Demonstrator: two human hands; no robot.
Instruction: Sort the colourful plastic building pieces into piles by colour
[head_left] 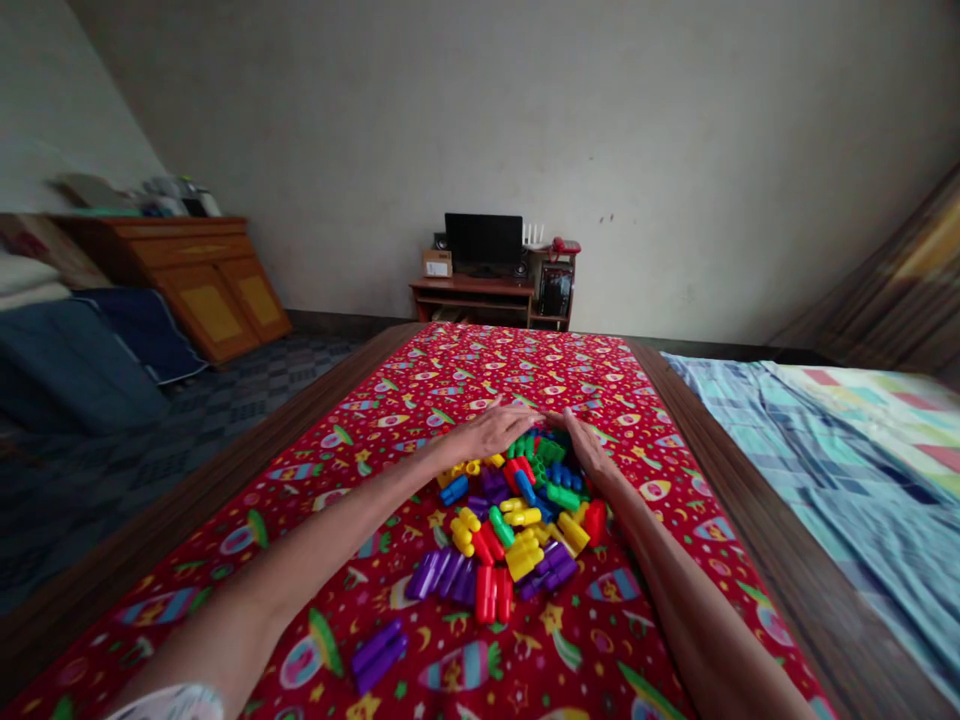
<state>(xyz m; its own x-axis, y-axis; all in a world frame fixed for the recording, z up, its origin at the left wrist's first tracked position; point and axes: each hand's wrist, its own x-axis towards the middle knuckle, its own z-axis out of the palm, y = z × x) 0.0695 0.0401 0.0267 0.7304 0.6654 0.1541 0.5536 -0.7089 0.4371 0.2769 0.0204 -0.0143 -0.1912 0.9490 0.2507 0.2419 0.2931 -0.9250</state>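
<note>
A loose heap of plastic building blocks (523, 512) in red, yellow, green, blue and purple lies on a red patterned cloth (457, 665). My left hand (501, 426) curves around the heap's far left side, its fingers stretched toward the right. At the far right side is my right hand (585, 440), fingers extended, with its palm turned to the blocks. The two hands' fingertips meet or nearly meet behind the heap, and neither hand grips a block. Nearer to me, a purple block (379, 655) sits apart, and a red block (493, 594) marks the heap's near edge.
The cloth covers a table with dark wooden edges (712, 440). To the right lies a blue and white checked cover (802, 470). Against the far wall stands a desk (472, 287) with a monitor (484, 241). A wooden cabinet (202, 285) is at the left.
</note>
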